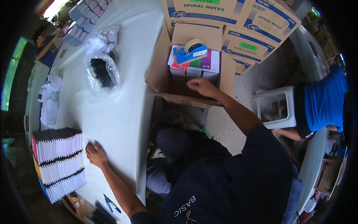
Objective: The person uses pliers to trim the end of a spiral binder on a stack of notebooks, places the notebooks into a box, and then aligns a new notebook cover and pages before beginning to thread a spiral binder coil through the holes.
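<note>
- Notebooks (59,162), spiral-bound, stand in three stacked rows at the left edge of the desk (119,112), which has a pale cloth over it.
- The left hand (96,154) lies flat on the desk just beside the notebooks, fingers spread, gripping nothing.
- Blue-handled pliers (111,204) lie on the desk near the lower edge, next to a bundle of black spirals (100,214).
- White crumpled bags (48,99) sit at the desk's left side; a clear bag (101,72) of black pieces lies further up, near the middle.
- More notebook rows (84,20) line the far end of the desk.
- An open box (164,74) stands just right of the desk, with packs of notebooks (203,65) inside and a blue tape dispenser (191,52) on top of them.
- The right hand (201,86) reaches into the box over its near flap, palm down, fingers loosely curled; I cannot tell whether it grips anything.
- Sealed cartons (257,26) are stacked behind the box.
- A white stool (276,108) stands on the floor to the right, beside a person in a blue shirt (324,100).
</note>
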`<action>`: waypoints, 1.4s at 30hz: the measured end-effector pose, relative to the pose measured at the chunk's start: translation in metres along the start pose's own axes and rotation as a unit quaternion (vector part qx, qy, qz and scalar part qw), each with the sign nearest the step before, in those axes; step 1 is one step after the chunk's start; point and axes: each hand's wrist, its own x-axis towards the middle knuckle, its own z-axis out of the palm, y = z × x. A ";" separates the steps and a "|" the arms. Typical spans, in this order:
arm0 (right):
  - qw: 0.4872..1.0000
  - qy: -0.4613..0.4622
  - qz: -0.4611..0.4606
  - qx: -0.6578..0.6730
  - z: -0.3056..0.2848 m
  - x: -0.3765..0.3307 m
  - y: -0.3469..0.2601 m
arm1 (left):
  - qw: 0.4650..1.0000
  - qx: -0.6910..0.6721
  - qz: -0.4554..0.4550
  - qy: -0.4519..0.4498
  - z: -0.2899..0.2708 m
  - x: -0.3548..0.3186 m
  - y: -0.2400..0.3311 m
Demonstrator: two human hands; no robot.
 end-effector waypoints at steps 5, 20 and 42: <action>0.891 0.287 -0.089 -0.341 -0.051 0.068 -0.013 | 1.000 0.002 0.002 0.016 0.000 0.001 -0.012; 0.972 -0.002 0.024 -0.236 -0.143 0.134 0.003 | 1.000 -0.007 -0.001 0.025 0.000 0.003 -0.004; 0.978 0.114 0.053 -0.168 -0.172 0.062 0.028 | 0.999 -0.020 0.019 0.032 0.000 0.003 -0.011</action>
